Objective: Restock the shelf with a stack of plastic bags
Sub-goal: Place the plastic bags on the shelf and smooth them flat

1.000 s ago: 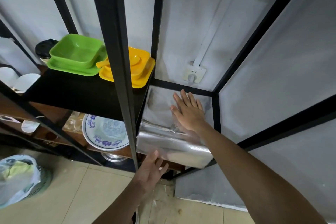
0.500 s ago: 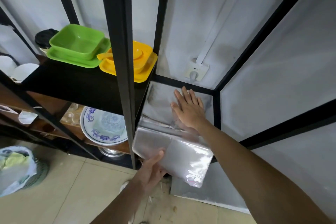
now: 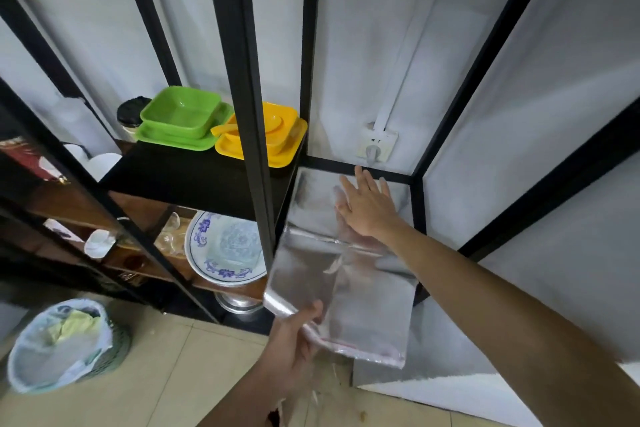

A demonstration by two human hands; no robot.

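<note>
Right hand (image 3: 365,208) is pressing flat, fingers spread, on the plastic bags (image 3: 346,284) over the shelf (image 3: 360,168); left hand (image 3: 294,340) is gripping their overhanging front edge.

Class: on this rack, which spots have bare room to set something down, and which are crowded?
Free: black shelf top in front of the green dishes and yellow dishes. Crowded: the wooden shelf below, around the blue-patterned plate; the right bay, filled by the plastic bags and the right hand.

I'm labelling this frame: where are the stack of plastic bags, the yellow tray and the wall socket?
stack of plastic bags (image 3: 360,295): head view, middle of the overhanging clear sheet.
yellow tray (image 3: 289,149): head view, right rim.
wall socket (image 3: 377,144): head view, centre of its faceplate.
</note>
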